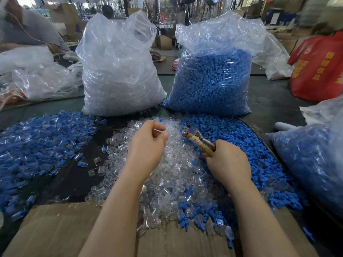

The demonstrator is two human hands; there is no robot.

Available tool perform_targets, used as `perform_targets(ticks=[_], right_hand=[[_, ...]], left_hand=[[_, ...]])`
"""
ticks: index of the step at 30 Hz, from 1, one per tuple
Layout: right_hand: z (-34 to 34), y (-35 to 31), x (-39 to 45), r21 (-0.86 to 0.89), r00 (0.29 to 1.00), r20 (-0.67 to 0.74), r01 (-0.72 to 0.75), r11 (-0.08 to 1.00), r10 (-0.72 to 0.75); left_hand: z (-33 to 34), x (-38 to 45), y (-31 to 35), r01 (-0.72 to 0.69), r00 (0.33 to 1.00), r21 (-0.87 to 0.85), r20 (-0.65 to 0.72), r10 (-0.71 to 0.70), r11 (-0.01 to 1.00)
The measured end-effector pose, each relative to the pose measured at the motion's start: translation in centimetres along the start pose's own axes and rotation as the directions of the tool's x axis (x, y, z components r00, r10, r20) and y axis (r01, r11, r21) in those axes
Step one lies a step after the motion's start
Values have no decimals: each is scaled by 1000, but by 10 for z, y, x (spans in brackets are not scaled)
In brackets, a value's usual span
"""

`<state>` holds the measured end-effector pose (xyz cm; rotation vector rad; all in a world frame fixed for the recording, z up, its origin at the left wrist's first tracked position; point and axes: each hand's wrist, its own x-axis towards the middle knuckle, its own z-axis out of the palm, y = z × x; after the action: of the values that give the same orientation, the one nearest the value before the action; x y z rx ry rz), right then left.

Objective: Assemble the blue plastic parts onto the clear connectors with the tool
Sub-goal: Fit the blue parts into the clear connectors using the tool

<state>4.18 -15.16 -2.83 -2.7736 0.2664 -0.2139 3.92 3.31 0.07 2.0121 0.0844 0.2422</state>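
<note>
- One wide-angle camera sat on the person's head, looking forward and down along both forearms.
- It hung close over the near table (274,101), the hands mid-frame.
- Far across stood two bags, workshop beyond; edges curved.

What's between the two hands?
In the head view, a heap of clear connectors lies between the left hand and right hand. The tool reaches in from the right.
</note>
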Motion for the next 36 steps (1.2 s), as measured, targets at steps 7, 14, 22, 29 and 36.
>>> perform_targets(ticks=[7, 14, 22, 29, 36], right_hand=[[-2, -14, -2, 746, 993, -108, 46, 664, 52], [-8, -25, -11, 902, 987, -128, 158, 401, -102], [-6, -24, -11, 840, 977, -127, 197, 505, -170], [-8, -26, -13, 872, 974, -105, 188, 453, -202], [-8, -26, -14, 926, 980, -84, 144, 349, -182]], left_hand=[[12, -8, 17, 124, 970, -342, 240, -42, 931], [19, -13, 24, 197, 959, -517, 279, -53, 833], [14, -10, 20, 198, 964, -524, 258, -67, 829], [9, -10, 20, 193, 969, -584, 240, -60, 789], [10, -10, 23, 187, 977, -609, 195, -83, 771]])
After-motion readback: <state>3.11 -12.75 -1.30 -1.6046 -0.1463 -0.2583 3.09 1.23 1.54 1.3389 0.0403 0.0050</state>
